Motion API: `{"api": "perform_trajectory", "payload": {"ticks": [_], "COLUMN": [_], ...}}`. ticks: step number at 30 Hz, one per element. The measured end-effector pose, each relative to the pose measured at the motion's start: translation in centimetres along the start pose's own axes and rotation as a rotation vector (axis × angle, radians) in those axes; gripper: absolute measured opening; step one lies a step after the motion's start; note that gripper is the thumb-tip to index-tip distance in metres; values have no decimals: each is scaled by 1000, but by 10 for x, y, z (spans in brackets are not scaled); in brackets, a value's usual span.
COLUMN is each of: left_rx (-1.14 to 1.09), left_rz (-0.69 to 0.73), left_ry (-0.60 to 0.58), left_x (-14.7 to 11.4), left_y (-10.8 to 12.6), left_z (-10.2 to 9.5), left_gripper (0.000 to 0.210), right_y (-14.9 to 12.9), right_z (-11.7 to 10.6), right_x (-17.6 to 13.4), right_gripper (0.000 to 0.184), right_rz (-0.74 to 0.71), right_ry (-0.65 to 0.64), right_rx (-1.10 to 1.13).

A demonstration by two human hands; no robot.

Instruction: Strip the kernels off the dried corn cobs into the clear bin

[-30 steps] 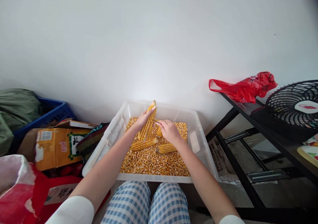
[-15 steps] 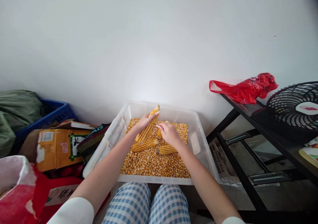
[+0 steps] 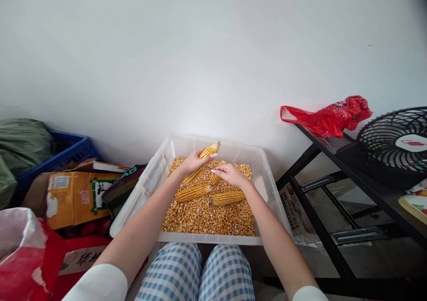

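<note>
Holding a corn cob point(image 3: 209, 150) in a tub point(image 3: 213, 237) of loose kernels point(image 3: 207, 218)

I sit with my knees, in blue-and-white checked trousers point(image 3: 227, 272), at the near edge of a clear plastic tub. Yellow kernels cover its bottom in a thick layer. My left hand point(image 3: 194, 164) is wrapped around the corn cob, above the kernels toward the far side of the tub. The cob is tilted, its pale upper end leaning to the right and its lower end showing below my hand.

My right hand point(image 3: 230, 175) is just beside it, thumb and fingers pinching a thin dark tool point(image 3: 209, 169) that points toward the cob. I cannot tell whether its tip touches.

Three more cobs lie on the kernels: one in the middle-left point(image 3: 193, 193), one to the right point(image 3: 228, 197), and one partly hidden behind my right fingers point(image 3: 223, 169).

A plain white wall point(image 3: 200, 60) rises behind the tub. To my right, a black table point(image 3: 383, 195) bears a red plastic bag point(image 3: 340, 117) and a black fan point(image 3: 376, 145). To my left are an orange cardboard box point(image 3: 75, 198), a dark mesh bag point(image 3: 122, 194), a blue crate point(image 3: 78, 153) and a green sack point(image 3: 25, 145).
</note>
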State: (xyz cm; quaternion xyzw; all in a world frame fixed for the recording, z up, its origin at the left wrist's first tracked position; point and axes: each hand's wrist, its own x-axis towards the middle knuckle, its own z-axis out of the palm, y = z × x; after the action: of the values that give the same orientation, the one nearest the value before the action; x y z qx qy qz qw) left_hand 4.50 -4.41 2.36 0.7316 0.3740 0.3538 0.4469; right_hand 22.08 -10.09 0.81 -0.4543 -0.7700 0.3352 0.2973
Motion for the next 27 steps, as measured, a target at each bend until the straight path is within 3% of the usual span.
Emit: {"api": "perform_trajectory", "payload": {"ticks": [4, 10, 15, 23, 27], "left_rx": [105, 402, 325, -173, -295], "left_rz": [71, 194, 156, -104, -200], "left_ry": [-14, -124, -36, -46, -55], "left_x": [-1, 0, 3, 7, 8], "left_y": [4, -10, -13, -12, -13], "left_z": [-2, 3, 8, 4, 2], "left_gripper": [42, 24, 31, 50, 50], "right_y": [2, 14, 17, 9, 6], "right_z": [-6, -10, -6, -10, -12], "right_x": [-2, -2, 0, 0, 0], "right_gripper": [35, 36, 35, 36, 38], "right_rz": [18, 113, 73, 34, 36], "right_ry": [-50, -157, -288, -7, 90], "right_rx": [43, -65, -78, -53, -77]}}
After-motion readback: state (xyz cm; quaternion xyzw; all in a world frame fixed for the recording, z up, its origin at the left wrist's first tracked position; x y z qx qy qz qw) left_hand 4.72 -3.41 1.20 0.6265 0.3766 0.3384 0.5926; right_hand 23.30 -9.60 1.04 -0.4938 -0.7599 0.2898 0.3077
